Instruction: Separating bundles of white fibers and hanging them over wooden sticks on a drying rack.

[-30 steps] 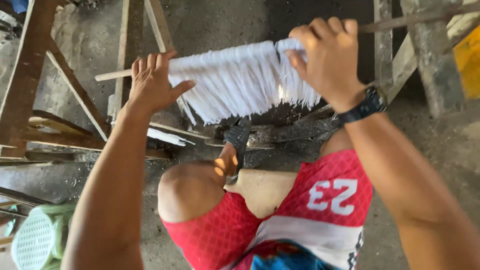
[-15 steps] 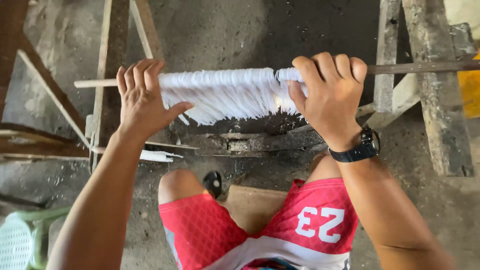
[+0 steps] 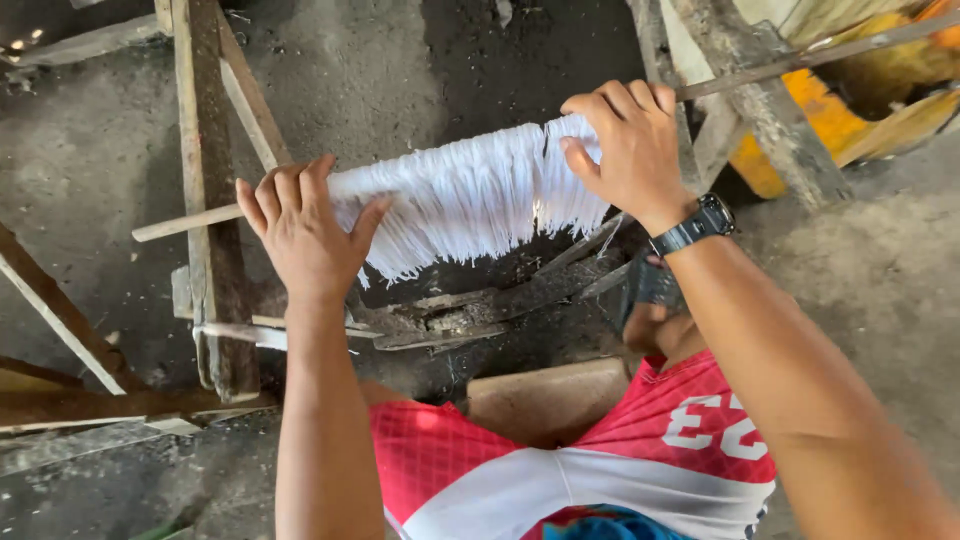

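A long thin wooden rod runs across the view, tilted up to the right. A thick fringe of white threads hangs from its middle. My left hand grips the rod at the left end of the threads, thumb spread against them. At the right end my right hand, with a black wristwatch on its wrist, closes over the rod and the threads. I sit low, wearing red and white shorts.
Rough wooden frame beams stand at the left, and more slats lie at the lower left. A yellow object sits behind posts at the upper right. Beneath the threads lies a dark cluttered bar on a dusty concrete floor.
The rod has tilted, its right end now higher than before. Both hands keep their grip on it. The view has shifted, bringing the yellow object into sight.
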